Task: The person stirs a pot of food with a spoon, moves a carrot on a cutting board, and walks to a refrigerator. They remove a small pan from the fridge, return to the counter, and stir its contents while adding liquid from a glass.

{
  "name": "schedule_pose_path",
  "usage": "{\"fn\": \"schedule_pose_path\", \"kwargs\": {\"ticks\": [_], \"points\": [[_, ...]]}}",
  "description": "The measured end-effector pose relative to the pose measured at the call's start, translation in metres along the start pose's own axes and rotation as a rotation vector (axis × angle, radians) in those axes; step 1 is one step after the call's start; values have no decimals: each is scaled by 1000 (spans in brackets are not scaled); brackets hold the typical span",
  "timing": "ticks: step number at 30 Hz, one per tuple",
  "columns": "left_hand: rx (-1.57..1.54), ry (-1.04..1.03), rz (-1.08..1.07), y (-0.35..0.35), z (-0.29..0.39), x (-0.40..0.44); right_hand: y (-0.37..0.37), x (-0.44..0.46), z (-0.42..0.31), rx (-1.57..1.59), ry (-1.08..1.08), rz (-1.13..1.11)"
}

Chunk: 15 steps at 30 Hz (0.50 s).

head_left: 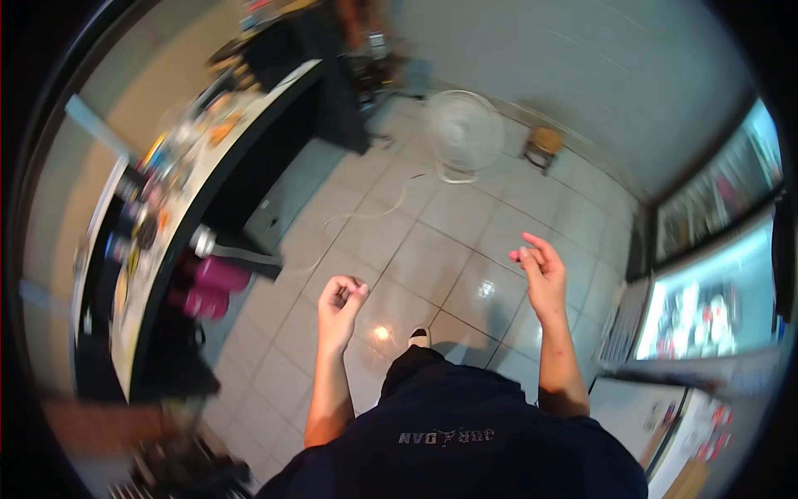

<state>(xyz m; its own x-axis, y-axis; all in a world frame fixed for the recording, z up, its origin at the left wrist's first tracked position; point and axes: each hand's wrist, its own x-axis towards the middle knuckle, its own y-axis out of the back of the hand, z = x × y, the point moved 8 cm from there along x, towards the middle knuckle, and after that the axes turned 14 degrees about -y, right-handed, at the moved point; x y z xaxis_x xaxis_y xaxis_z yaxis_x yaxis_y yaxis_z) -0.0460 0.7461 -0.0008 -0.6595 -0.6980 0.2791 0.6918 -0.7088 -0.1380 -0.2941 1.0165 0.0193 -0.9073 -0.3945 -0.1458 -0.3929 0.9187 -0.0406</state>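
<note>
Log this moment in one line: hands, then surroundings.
left hand: half-curled, no object visible; right hand: fingers bent, no object visible; below: floor; ahead: fan, stool; left side: counter

- Between the left hand and the right hand there is open room, above the tiled floor.
- Near the floor's far edge, the fan and the stool stand in the way.
- The counter closes the left edge, the lit cabinet the right one.
- On this floor lies a cable.
</note>
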Motion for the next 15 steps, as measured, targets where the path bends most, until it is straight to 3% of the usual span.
{"fn": "schedule_pose_path", "kwargs": {"ticks": [5, 11, 15], "points": [[-64, 63, -307, -58, -39, 101, 37, 16, -1, 70, -42, 233], [-173, 17, -659, -166, -77, 182, 99, 17, 4, 101, 132, 600], [-223, 72, -812, -250, -112, 203, 139, 31, 17, 57, 25, 722]]}}
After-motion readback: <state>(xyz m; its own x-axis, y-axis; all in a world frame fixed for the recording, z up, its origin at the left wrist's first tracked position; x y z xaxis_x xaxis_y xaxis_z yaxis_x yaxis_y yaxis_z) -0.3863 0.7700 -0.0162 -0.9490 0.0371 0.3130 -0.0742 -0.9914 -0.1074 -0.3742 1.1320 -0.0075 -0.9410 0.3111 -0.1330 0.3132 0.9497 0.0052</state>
